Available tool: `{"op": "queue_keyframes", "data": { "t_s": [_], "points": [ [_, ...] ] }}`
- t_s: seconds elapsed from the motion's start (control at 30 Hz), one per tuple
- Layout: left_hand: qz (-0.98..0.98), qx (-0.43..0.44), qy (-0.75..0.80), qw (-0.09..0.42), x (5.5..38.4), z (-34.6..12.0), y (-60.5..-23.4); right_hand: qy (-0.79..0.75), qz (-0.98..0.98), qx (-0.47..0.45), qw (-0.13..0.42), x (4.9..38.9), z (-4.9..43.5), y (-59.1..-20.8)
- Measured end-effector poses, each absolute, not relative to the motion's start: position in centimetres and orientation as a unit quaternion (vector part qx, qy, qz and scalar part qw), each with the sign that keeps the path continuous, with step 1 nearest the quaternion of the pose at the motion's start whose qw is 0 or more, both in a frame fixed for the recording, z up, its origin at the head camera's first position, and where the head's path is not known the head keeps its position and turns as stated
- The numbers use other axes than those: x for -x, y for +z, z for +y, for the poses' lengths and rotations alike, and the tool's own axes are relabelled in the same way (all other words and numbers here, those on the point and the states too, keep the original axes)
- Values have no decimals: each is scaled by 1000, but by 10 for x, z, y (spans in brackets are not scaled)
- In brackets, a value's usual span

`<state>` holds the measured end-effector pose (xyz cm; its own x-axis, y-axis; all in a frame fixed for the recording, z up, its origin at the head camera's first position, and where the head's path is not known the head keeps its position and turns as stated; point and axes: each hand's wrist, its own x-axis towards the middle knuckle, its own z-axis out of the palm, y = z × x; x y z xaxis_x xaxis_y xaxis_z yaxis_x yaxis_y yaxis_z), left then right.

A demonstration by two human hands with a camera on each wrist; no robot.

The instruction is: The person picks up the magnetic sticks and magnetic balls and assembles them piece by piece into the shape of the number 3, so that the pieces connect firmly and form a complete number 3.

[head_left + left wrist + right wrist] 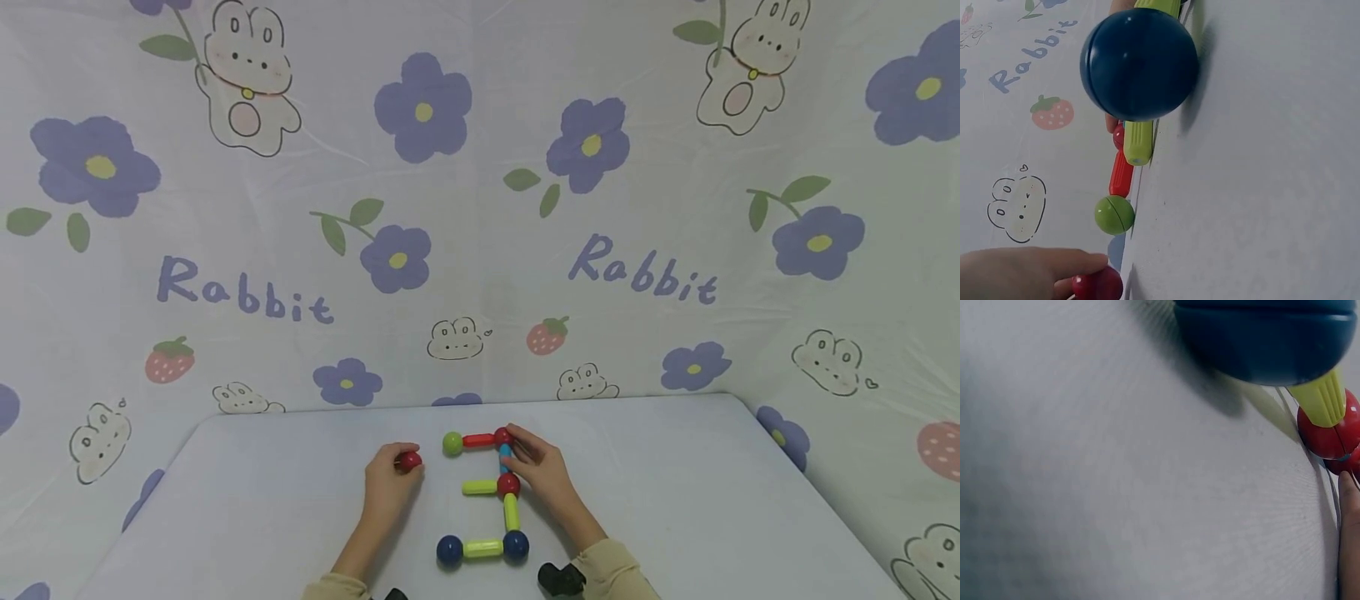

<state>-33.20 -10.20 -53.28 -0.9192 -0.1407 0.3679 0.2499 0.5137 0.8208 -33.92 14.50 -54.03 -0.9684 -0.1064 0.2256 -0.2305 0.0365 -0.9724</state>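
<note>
My left hand [388, 485] pinches a loose red ball [410, 462], left of a figure built of toy balls and sticks. With index finger and thumb, my right hand [551, 479] grips the figure's far right corner, at a red ball [502, 437] and a blue stick [506, 453]. From that corner a red stick [480, 440] runs left to a green ball [453, 443]. Nearer, a second red ball [508, 485] bears a yellow-green stick [478, 487] whose left end is bare. Another yellow-green stick [512, 512] joins it to a dark blue ball [516, 546].
A yellow-green stick [482, 548] links the near corner to another dark blue ball [450, 551] at left. White cloth covers the table [712, 492]. Black wrist devices [561, 580] sit by the sleeves. A rabbit-print sheet [480, 208] hangs behind.
</note>
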Motion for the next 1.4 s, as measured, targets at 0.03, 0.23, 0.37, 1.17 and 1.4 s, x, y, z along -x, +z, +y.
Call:
{"op": "queue_keyframes", "data": {
  "t_s": [0.03,0.23,0.37,1.17,1.4],
  "points": [
    [-847,39,-493,193,331,-102,-532,685,-717,-121,43,337,145,-537],
    [-854,84,-488,157,331,-100,-533,684,-716,-131,42,331,143,-527],
    [-855,137,-482,137,331,-100,-535,678,-721,-130,53,337,144,-538],
    [-853,272,-443,44,327,-87,-538,688,-714,-126,29,329,143,-524],
    [-854,274,-441,43,326,-85,-538,696,-706,-131,28,328,143,-525]
  ]
}}
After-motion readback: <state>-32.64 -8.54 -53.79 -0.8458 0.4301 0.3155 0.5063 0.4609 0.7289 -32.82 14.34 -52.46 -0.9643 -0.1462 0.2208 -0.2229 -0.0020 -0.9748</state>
